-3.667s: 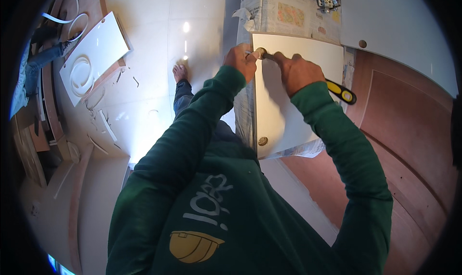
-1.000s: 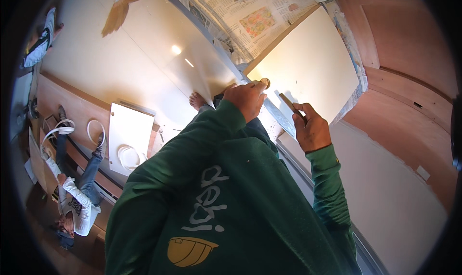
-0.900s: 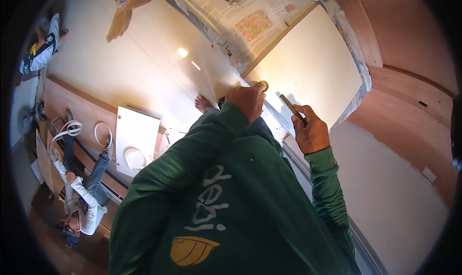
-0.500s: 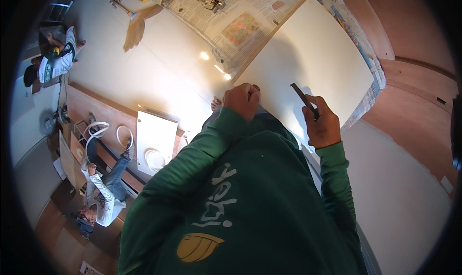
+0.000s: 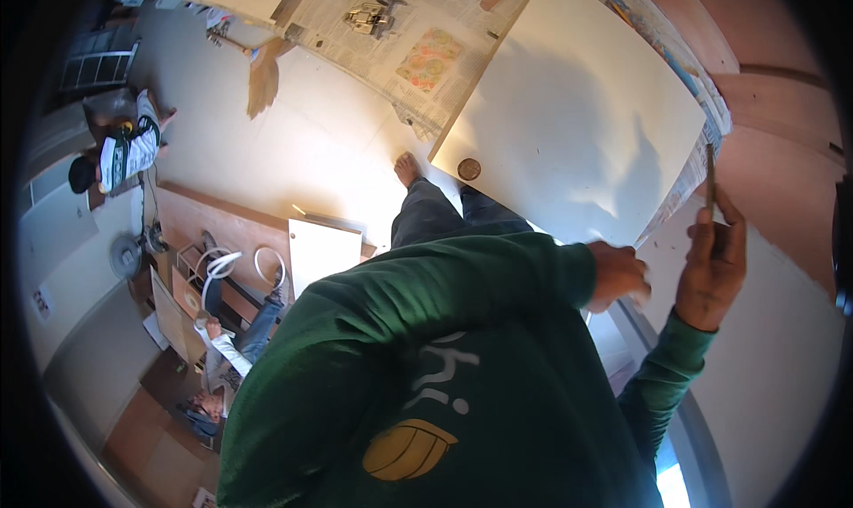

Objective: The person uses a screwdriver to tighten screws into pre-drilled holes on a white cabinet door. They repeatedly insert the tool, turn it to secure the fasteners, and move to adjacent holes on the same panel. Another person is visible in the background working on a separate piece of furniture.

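Note:
In my right hand [image 5: 711, 272] a thin, narrow dark bar [image 5: 710, 177] stands upright, pinched between thumb and fingers; its exact kind does not show. That hand is beyond the right corner of a white panel [image 5: 569, 108]. My left hand [image 5: 619, 277] reaches across my body, close to the panel's near right edge, its fingers smeared by motion; whether it holds anything is hidden. A round brown recess [image 5: 469, 168] shows near the panel's left corner.
Newspaper [image 5: 355, 64] lies under the panel, with several metal hinges [image 5: 366, 17] on it. A broom [image 5: 263, 77] lies on the floor. At left, one person [image 5: 129, 152] sits by a fan [image 5: 126, 257]; another [image 5: 218, 375] handles white edging strip [image 5: 218, 272]. Brown boards [image 5: 773, 179] stand at right.
My left hand has swung right, away from the panel's left corner, uncovering the round recess. My right hand has moved right with the bar, which now points upright. The view has shifted.

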The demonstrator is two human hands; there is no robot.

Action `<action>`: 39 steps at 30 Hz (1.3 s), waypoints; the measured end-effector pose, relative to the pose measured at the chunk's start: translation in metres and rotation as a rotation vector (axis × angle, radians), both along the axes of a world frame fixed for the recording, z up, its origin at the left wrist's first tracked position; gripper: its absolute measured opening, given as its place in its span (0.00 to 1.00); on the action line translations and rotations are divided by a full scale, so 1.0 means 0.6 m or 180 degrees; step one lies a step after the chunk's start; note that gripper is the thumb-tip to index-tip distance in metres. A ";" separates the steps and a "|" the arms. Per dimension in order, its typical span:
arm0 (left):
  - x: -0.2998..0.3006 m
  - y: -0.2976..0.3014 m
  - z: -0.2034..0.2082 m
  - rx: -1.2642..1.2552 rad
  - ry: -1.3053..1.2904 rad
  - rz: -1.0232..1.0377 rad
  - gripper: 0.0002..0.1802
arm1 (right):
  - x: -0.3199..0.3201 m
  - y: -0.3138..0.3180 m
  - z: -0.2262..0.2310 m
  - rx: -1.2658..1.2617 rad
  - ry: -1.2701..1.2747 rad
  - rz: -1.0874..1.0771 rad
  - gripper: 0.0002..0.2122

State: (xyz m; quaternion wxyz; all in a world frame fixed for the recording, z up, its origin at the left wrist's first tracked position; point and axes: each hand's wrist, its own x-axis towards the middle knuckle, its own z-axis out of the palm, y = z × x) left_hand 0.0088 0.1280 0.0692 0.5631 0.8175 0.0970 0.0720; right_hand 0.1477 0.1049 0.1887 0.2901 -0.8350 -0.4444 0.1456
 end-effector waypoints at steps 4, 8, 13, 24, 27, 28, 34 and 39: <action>-0.040 0.034 -0.042 0.0247 0.0019 -0.0238 0.15 | -0.023 -0.018 0.034 -0.0579 0.0060 -0.0271 0.19; -0.209 0.172 -0.034 -0.1135 -0.0259 0.1876 0.07 | -0.088 -0.041 -0.002 -0.0906 0.0733 -0.0188 0.22; -0.379 0.247 -0.084 -0.0598 0.1827 0.2440 0.20 | -0.209 -0.042 -0.086 -0.1213 0.0539 0.0774 0.21; -0.364 0.253 -0.177 -0.2131 0.1746 0.1403 0.27 | -0.350 0.088 -0.113 -0.3184 -0.0584 0.0862 0.22; -0.365 0.249 -0.185 -0.1526 0.1422 0.1440 0.24 | -0.375 0.098 -0.115 -0.3456 -0.0902 0.0825 0.21; -0.364 0.246 -0.180 -0.1446 0.1478 0.1457 0.23 | -0.380 0.100 -0.114 -0.3517 -0.0993 0.0798 0.21; -0.363 0.247 -0.176 -0.1074 0.1477 0.1455 0.20 | -0.381 0.115 -0.130 -0.3407 -0.1367 0.1024 0.19; -0.365 0.230 -0.184 -0.0940 0.1279 0.1651 0.20 | -0.388 0.109 -0.126 -0.3592 -0.1108 0.0950 0.20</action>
